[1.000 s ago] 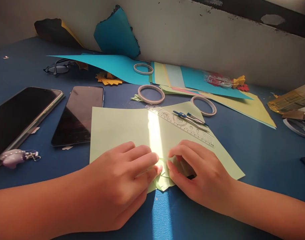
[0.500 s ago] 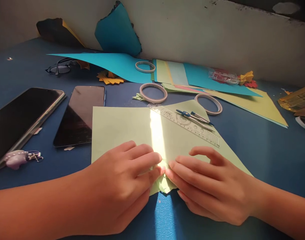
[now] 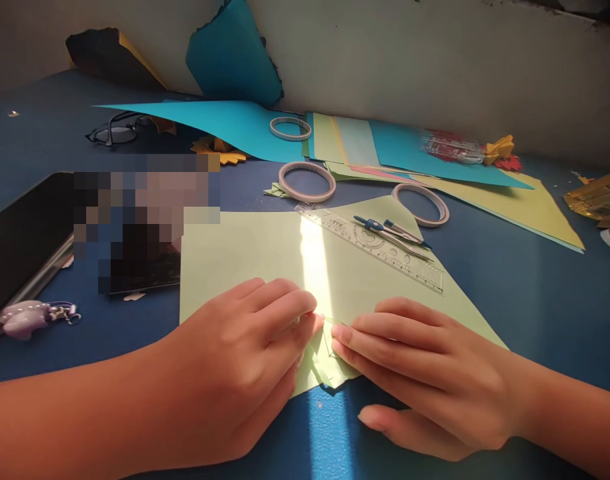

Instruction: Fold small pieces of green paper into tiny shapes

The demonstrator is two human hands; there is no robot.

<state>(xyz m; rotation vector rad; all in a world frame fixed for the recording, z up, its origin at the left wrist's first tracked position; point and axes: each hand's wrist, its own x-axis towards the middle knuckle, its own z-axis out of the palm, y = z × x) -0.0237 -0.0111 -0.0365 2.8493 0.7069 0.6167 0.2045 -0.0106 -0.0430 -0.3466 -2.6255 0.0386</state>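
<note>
Okay: small folded pale-green paper piece (image 3: 329, 365) over near edge of big pale-green paper sheet (image 3: 239, 257), long axis roughly near-far. Left hand (image 3: 247, 357) at its left, I can't tell if pinching; right hand (image 3: 429, 370) touches its right, thumb free; neither nearer.

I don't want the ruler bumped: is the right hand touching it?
Apart: the head view shows a strip of green paper between the right hand and the ruler.
</note>
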